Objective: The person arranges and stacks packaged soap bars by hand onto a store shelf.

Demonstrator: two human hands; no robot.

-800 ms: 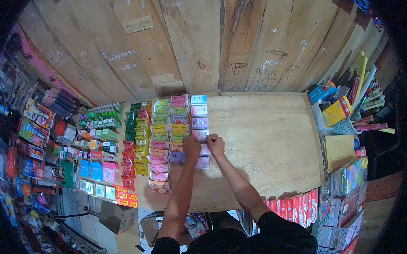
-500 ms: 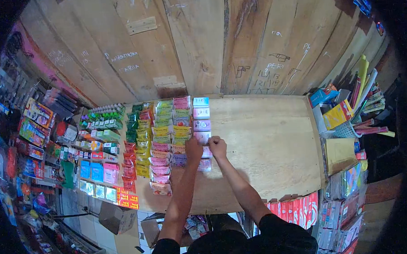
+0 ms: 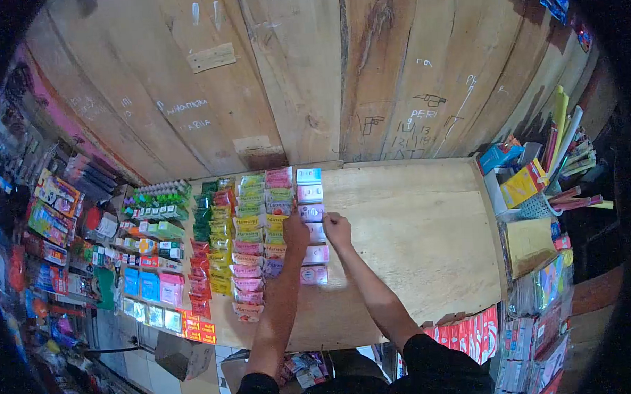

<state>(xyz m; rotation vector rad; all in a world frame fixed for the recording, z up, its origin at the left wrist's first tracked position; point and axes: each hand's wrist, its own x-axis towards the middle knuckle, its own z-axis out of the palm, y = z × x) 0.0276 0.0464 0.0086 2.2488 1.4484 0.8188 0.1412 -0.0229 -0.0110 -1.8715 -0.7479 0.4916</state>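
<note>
A column of small pink-and-white boxes [image 3: 311, 212], with a bluer box [image 3: 309, 176] at its far end, lies on the wooden table. My left hand [image 3: 296, 234] is at the column's left side, fingers curled in. Opposite it, my right hand [image 3: 337, 229] has bent fingers against the right edge. Between them lies one pale box [image 3: 315, 232], held from both sides; its ends are partly covered by my fingers. Just left of my left hand run rows of wrapped Harmony soaps [image 3: 248, 237] in green, yellow and pink.
Red and yellow sachets [image 3: 200, 270] and small cartons [image 3: 171, 289] fill the left part of the plywood table [image 3: 414, 242]. A basket [image 3: 538, 206] of stationery stands at the right edge. Red packs [image 3: 466, 336] line the near right edge. A plank wall [image 3: 311, 72] rises behind.
The view has shifted, so the table sits lower in the picture. Both hands remain beside the box column, slightly farther along it toward the wall.
</note>
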